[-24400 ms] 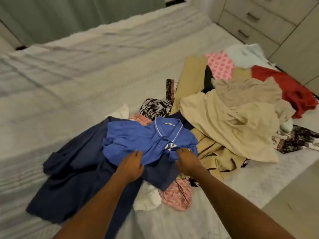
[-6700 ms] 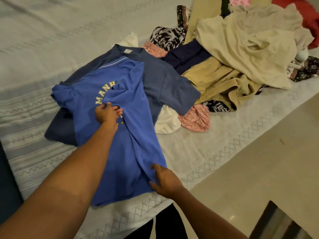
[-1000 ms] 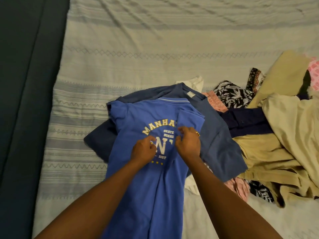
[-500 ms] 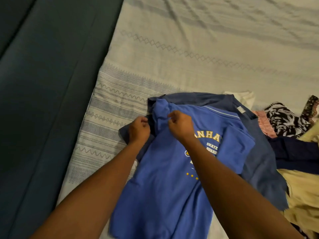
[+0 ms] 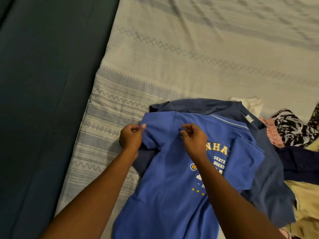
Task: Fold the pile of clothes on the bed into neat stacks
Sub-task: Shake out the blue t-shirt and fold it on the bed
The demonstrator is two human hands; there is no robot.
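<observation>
The bed point(image 5: 189, 57), under a pale cover woven with diamond and zigzag bands, carries all the clothes. The blue shirt point(image 5: 165, 187) lies spread at its near edge, print side up, with yellow and white lettering. It rests on top of a darker navy shirt point(image 5: 269, 178), which shows along the top and right side. The left hand point(image 5: 131, 137) has its grip pinched on the edge of the blue shirt's left sleeve, thumb against curled fingers. The right hand point(image 5: 194, 138) has its grip pinched on a small fold of cloth near the shoulder, the other fingers curled in. The right forearm covers much of the print, so only parts of the words can be read. At the right edge, the rest of the pile is cut off: a white garment point(image 5: 250, 104), a pink garment point(image 5: 272, 130), a black-and-white floral garment point(image 5: 291, 128), a dark navy garment point(image 5: 300, 161) and a tan garment point(image 5: 307, 200), all overlapping. A dark teal surface point(image 5: 43, 100) runs along the left of the bed; what it is cannot be made out.
</observation>
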